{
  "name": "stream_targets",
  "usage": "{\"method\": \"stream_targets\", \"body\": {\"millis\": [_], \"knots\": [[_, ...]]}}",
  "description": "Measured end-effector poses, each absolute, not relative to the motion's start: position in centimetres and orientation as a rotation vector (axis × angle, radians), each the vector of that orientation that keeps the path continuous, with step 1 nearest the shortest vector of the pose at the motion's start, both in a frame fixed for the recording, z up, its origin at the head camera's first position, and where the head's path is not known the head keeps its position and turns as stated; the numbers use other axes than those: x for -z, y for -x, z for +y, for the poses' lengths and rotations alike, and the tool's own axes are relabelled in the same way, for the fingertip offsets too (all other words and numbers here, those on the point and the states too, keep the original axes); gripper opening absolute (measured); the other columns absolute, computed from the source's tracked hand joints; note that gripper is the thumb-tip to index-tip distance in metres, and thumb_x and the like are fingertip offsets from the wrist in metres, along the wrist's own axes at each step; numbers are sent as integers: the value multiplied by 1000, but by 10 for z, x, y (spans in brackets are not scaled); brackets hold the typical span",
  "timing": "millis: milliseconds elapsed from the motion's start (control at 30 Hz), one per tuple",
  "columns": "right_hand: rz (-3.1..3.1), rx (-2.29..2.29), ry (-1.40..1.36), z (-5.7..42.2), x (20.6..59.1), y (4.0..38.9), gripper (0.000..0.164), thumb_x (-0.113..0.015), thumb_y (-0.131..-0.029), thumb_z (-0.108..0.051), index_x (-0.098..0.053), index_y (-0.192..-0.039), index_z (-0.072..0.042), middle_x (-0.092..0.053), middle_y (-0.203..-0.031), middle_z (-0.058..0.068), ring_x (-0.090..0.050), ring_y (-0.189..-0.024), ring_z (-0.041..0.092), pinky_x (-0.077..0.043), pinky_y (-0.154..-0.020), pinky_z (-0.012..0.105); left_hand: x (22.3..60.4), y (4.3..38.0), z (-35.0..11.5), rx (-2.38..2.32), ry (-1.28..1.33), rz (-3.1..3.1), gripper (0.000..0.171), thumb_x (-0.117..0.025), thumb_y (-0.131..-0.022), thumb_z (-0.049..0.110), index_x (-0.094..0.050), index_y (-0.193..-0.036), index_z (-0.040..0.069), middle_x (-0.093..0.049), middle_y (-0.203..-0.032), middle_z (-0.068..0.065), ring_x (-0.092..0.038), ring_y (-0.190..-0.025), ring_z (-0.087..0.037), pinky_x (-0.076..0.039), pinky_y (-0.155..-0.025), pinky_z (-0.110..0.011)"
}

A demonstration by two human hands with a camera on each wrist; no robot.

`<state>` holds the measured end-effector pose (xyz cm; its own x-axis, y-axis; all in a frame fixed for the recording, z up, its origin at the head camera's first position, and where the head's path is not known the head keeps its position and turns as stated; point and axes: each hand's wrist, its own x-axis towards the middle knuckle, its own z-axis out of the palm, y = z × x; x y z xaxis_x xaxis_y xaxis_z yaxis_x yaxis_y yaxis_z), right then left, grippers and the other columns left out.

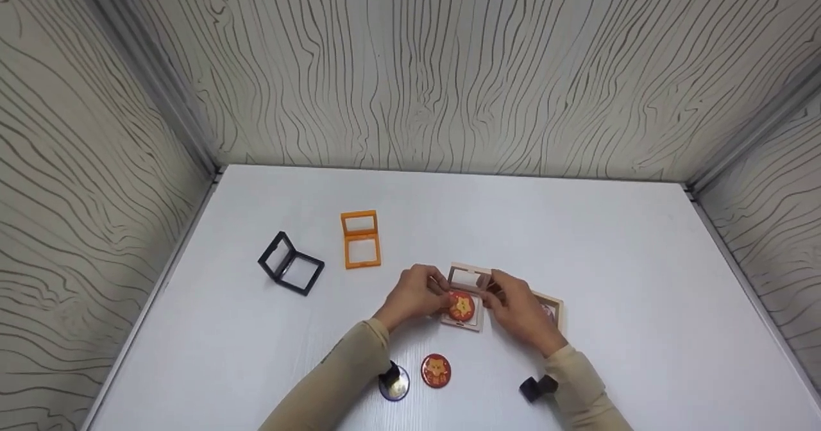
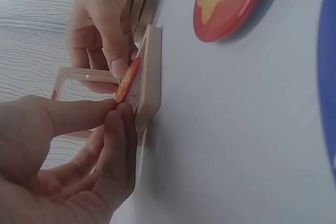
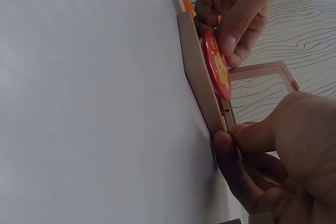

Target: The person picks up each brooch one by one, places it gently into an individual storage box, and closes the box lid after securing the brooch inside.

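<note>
My left hand [image 1: 420, 296] pinches the edge of a round red badge [image 1: 462, 306] with a yellow star figure. The badge sits tilted over the lower half of a beige folding display frame [image 1: 476, 323], whose windowed lid [image 2: 79, 72] stands raised. With thumb and fingers my right hand [image 1: 516, 306] grips the beige frame's right side near the hinge. In the right wrist view the left thumb lies on the badge [image 3: 218, 66], while the right fingertips pinch the frame's side wall [image 3: 197, 72].
Nearer me lie a second red badge [image 1: 436, 371] and a blue-rimmed round badge [image 1: 395, 385], partly under the left wrist camera. An open orange frame [image 1: 362, 267] and an open black frame [image 1: 301, 288] stand left. Another light frame [image 1: 560, 309], holding something round, is partly behind the right hand.
</note>
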<state>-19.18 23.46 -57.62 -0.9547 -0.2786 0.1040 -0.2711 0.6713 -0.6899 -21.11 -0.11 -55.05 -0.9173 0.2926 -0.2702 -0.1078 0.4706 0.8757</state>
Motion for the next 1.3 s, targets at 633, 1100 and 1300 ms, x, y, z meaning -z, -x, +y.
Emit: {"method": "stream_targets", "body": {"millis": [633,1100,1300], "knots": [[2823,1236,475,237,578,194,13,-71,-101,-8,-66,-105,-19,-72,-103,-4,-70,-101,15,-60,-93,39,551,216,1,-1358,-178,2370,19,-87,-84,10,-68,-89,11,-66,-80,2,-61,-71,-12,-48,-61,-25],[2852,1180,464,238,578,195,12,-71,-101,-12,-64,-103,-22,-71,-98,-7,-68,-95,13,-59,-89,39,549,207,-1,-1269,-219,2356,51,-92,-84,24,-59,-121,12,-62,-107,-1,-61,-90,-16,-54,-82,-35],[2852,1206,464,236,579,193,14,-71,-101,-10,-64,-103,-22,-70,-97,-8,-66,-93,12,-57,-86,34,547,205,-7,-1195,-351,2334,70,-99,-73,14,-56,-128,11,-60,-109,-1,-62,-87,-13,-55,-77,-31]]}}
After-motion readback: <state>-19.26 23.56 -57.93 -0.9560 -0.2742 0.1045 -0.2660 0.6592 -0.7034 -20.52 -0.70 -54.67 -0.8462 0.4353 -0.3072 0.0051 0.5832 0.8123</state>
